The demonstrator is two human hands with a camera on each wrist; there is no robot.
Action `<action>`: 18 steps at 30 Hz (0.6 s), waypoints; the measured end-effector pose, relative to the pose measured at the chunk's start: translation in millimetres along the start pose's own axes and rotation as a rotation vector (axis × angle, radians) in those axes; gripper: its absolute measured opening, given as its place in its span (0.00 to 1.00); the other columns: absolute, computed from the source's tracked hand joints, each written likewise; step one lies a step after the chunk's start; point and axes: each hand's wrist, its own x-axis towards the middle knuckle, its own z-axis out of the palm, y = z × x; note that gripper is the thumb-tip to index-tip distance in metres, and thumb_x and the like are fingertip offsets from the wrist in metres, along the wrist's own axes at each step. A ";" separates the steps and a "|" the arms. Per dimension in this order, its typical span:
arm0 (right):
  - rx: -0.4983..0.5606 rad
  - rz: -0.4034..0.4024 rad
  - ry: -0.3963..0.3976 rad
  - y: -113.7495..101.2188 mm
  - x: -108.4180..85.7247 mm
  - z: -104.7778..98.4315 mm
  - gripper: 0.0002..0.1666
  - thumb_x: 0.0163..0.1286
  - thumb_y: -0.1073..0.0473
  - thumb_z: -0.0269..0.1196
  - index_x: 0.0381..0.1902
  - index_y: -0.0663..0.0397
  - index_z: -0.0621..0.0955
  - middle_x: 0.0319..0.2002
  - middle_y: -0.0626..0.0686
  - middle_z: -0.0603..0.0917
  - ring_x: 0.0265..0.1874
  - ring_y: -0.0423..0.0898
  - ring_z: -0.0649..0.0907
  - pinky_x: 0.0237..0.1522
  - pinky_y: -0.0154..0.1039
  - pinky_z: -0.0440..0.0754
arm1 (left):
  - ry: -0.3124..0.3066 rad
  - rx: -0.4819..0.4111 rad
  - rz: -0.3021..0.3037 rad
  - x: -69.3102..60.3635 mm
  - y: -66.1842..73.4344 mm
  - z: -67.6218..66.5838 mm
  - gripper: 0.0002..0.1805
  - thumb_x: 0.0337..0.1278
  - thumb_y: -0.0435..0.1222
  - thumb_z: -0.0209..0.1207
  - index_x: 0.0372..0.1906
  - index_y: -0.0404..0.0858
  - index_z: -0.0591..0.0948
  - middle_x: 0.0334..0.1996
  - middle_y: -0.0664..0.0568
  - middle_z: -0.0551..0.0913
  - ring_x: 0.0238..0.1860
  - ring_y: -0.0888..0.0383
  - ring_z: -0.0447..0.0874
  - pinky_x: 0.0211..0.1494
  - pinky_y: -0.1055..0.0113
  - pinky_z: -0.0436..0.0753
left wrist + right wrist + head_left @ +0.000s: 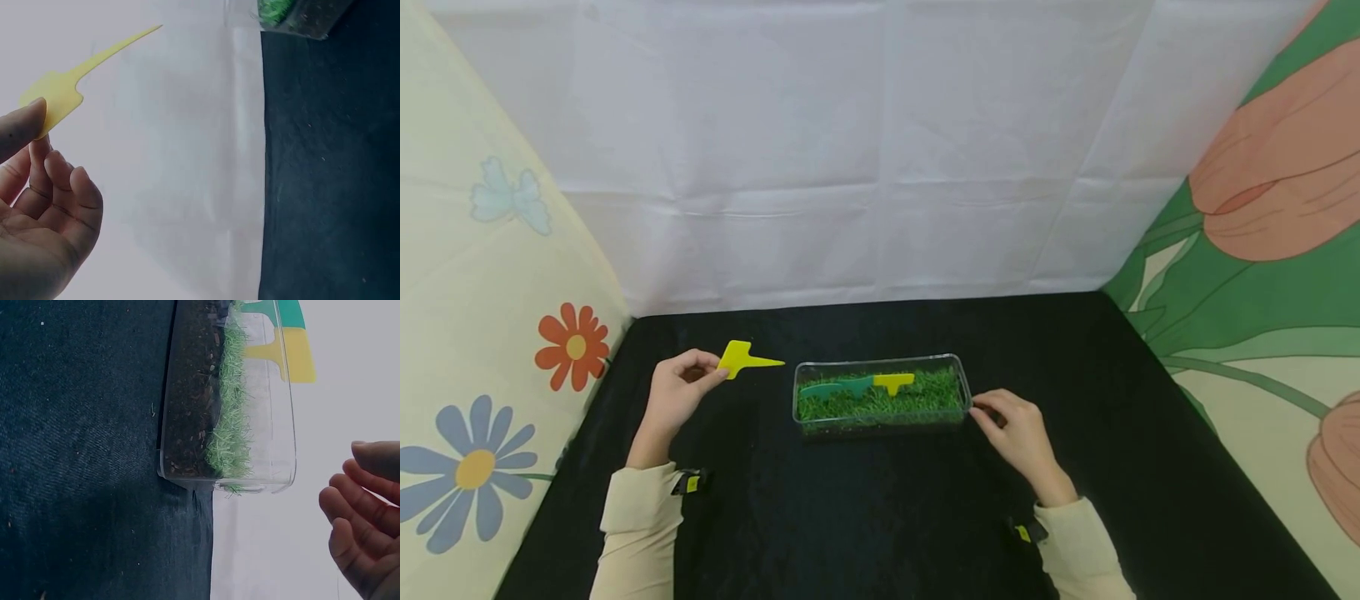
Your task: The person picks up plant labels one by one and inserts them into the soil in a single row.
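My left hand (672,400) pinches a yellow T-shaped plant label (739,358) by its broad head, between thumb and fingers. Its thin pointed end aims right, towards a clear plastic box (957,358). Dark soil (192,400) and short green grass (850,411) fill the box's lower part. Stuck upright in the grass is a row of labels: teal ones (835,388) on the left and a yellow one (892,380) beside them. Close to the box's right end is my right hand (1018,433), its fingers loosely bent and, in the right wrist view, apart from the box.
The box stands on a black cloth-covered table (820,517). A white cloth (880,167) hangs behind the table. Printed flower panels flank it on the left (467,292) and right (1262,250).
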 end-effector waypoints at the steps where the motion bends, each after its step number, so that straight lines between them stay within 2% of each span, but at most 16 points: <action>1: 0.000 0.001 -0.002 -0.1 0.2 0.1 0.10 0.46 0.73 0.69 0.28 0.62 0.82 0.26 0.52 0.81 0.18 0.37 0.74 0.19 0.31 0.73 | 0.001 -0.013 0.010 0.5 2.0 0.9 0.04 0.47 0.23 0.61 0.30 0.25 0.79 0.24 0.48 0.78 0.23 0.63 0.73 0.30 0.78 0.75; 3: 0.000 0.001 -0.002 -0.1 0.4 0.4 0.09 0.46 0.73 0.69 0.28 0.62 0.82 0.26 0.52 0.81 0.18 0.37 0.74 0.19 0.31 0.73 | 0.004 -0.028 0.033 1.9 4.3 3.2 0.04 0.46 0.22 0.61 0.29 0.24 0.79 0.24 0.48 0.78 0.23 0.63 0.72 0.30 0.78 0.75; 5: 0.004 -0.001 -0.001 -0.2 0.8 0.9 0.09 0.46 0.73 0.69 0.28 0.62 0.82 0.26 0.52 0.81 0.18 0.37 0.74 0.19 0.31 0.73 | 0.007 -0.037 0.054 4.5 -1.5 6.3 0.04 0.46 0.22 0.62 0.29 0.25 0.80 0.23 0.50 0.78 0.23 0.63 0.72 0.30 0.77 0.75; 7: 0.010 -0.006 0.001 -0.4 1.2 1.4 0.09 0.46 0.73 0.69 0.28 0.62 0.82 0.26 0.52 0.81 0.18 0.37 0.74 0.19 0.31 0.73 | 0.008 -0.056 0.069 5.0 1.2 9.0 0.04 0.45 0.22 0.62 0.29 0.26 0.80 0.23 0.51 0.78 0.23 0.63 0.72 0.29 0.77 0.75; 15: 0.014 -0.011 0.008 -0.7 1.4 3.3 0.10 0.46 0.73 0.69 0.28 0.62 0.82 0.27 0.52 0.81 0.18 0.37 0.74 0.19 0.31 0.73 | -0.017 -0.122 0.142 -0.2 37.8 21.1 0.04 0.43 0.18 0.61 0.28 0.24 0.79 0.24 0.43 0.79 0.24 0.66 0.74 0.30 0.76 0.76; 18: 0.023 -0.013 0.013 -0.6 1.2 3.9 0.10 0.45 0.73 0.69 0.28 0.62 0.82 0.26 0.52 0.81 0.18 0.37 0.74 0.18 0.31 0.73 | -0.028 -0.161 0.162 0.1 44.2 27.6 0.05 0.42 0.17 0.61 0.28 0.24 0.79 0.24 0.43 0.78 0.24 0.66 0.74 0.30 0.76 0.76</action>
